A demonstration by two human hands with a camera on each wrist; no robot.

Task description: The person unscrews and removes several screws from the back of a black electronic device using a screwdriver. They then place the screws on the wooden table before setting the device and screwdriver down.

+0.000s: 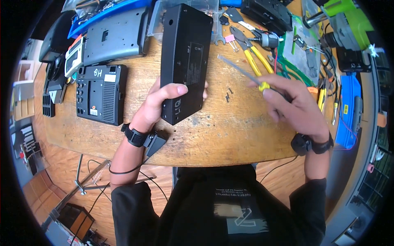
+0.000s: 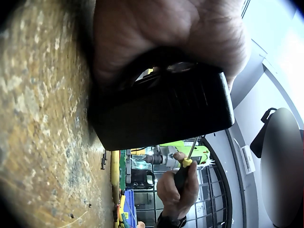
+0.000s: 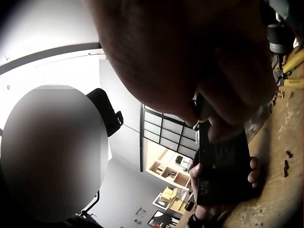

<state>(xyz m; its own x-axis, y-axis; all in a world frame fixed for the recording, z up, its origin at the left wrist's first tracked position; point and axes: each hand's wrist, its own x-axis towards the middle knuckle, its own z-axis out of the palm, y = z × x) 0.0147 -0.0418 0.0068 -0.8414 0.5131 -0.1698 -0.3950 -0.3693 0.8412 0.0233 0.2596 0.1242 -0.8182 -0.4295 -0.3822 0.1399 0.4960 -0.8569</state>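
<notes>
My left hand grips the lower end of a long black box-shaped device, thumb across its labelled face and fingertips showing at the far side. The device stands tilted over the wooden table, a printed label on its face; in the left wrist view its dark side fills the middle. My right hand holds a screwdriver with a yellow-collared dark handle, its shaft pointing up and left towards the device. In the left wrist view the right hand shows beyond the device. Several small dark screws lie on the table between my hands.
Another black device marked HQ lies at the left, a black panel behind it. Yellow-handled cutters, a wrench and a green tray are at the back right. A blue case stands at the right edge.
</notes>
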